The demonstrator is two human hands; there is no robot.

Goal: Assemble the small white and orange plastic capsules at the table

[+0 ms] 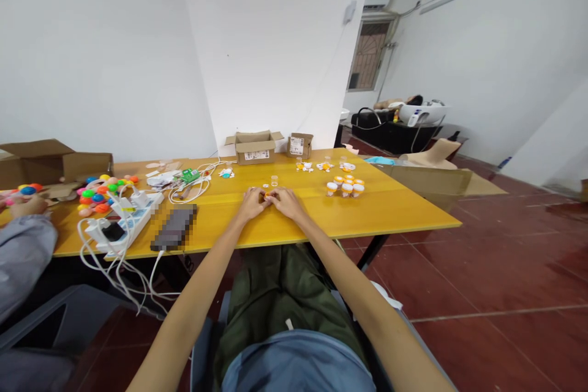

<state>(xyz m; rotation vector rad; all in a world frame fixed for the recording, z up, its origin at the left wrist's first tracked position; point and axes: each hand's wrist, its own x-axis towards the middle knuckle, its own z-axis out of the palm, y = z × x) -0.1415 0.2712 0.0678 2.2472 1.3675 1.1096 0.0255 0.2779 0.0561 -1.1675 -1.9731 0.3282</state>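
My left hand [252, 203] and my right hand [285, 202] meet over the yellow table, fingertips together. Both are closed around a small orange piece [267, 195]; its exact kind is too small to make out. Just beyond my fingers stands a small clear plastic cup [274, 180], with a little white piece [265, 185] beside it. To the right, several small containers with white and orange lids [348, 186] stand in a group. Farther back lie small piles of white and orange parts [325, 166], and a pile with blue bits [226, 173] lies at the back left.
Left of me are a phone [174, 228], a white power strip [133, 220] with trailing cables, and colourful balls [98, 193]. Cardboard boxes [256, 155] stand by the wall. Another person's sleeve [27, 251] reaches in at far left. The table's edge [413, 230] runs close in front.
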